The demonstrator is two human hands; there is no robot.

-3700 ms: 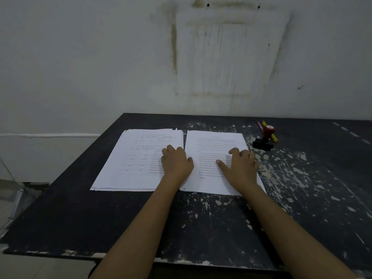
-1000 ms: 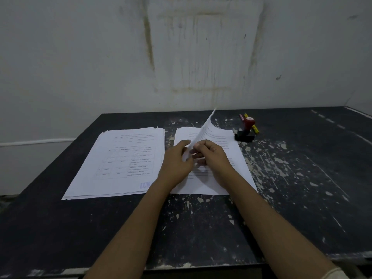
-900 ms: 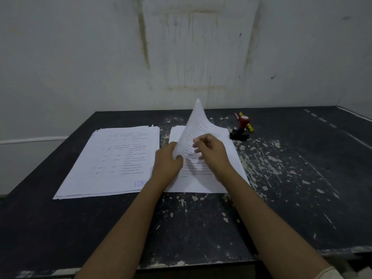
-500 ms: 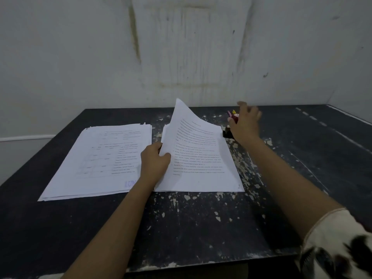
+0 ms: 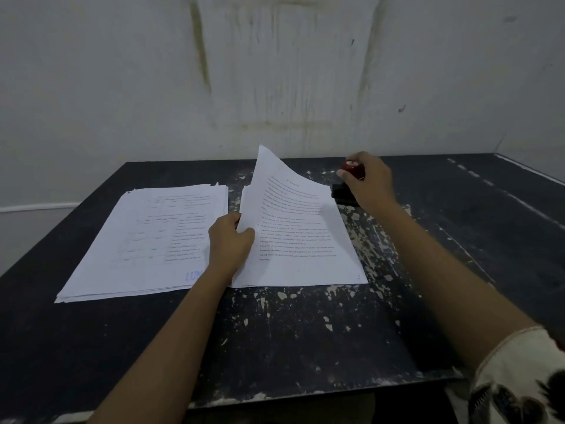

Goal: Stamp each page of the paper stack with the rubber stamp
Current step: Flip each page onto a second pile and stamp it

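On the black tabletop point(image 5: 305, 347) my right hand point(image 5: 371, 179) grips the rubber stamp point(image 5: 353, 169) just beyond the far-right corner of the paper stack point(image 5: 336, 270), left hand point(image 5: 230, 241) pinching its top page point(image 5: 275, 179).

This looks like a bare, dim back room used for office work: a black table point(image 5: 290, 347) with chipped, flaking paint stands against a stained off-white wall point(image 5: 122, 87) streaked with brown drips, a second wall point(image 5: 535, 87) closing the far right corner. A left stack point(image 5: 146, 240) and a right stack point(image 5: 305, 255) of printed pages and a rubber stamp point(image 5: 353, 169) point to paperwork
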